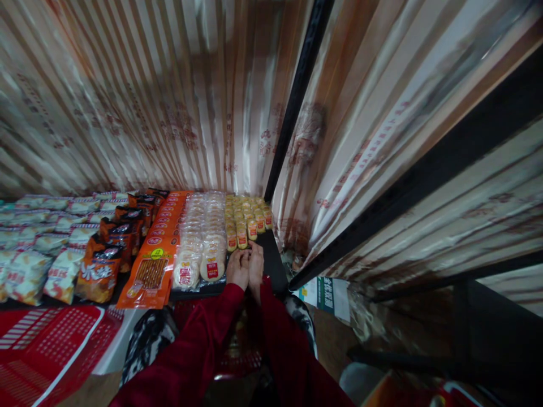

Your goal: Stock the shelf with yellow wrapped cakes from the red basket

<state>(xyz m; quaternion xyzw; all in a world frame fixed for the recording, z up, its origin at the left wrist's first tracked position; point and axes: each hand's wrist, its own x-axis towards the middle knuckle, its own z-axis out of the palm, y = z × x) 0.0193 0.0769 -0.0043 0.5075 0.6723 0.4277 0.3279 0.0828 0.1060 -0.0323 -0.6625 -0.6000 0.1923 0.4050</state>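
My left hand (pixel 238 269) and my right hand (pixel 255 265) are side by side at the front of the rows of small yellow snack packets (pixel 241 233), on the dark shelf (pixel 275 265). The fingers of both hands are bent and drawn together, close to the front packets. Whatever lies between them is hidden and too small to make out. Left of my hands stand rows of clear-wrapped round pale crackers (pixel 212 260) with red labels. Beside those lie overlapping flat orange packs of stick snacks (pixel 150 271).
Orange-and-black snack bags (pixel 99 271) and white snack bags (pixel 27 274) fill the shelf's left part. A red plastic basket (pixel 46 345) stands below. Dark metal posts (pixel 297 102) rise at right, before printed plastic sheeting (pixel 190 85). Another red basket (pixel 237 364) is under my arms.
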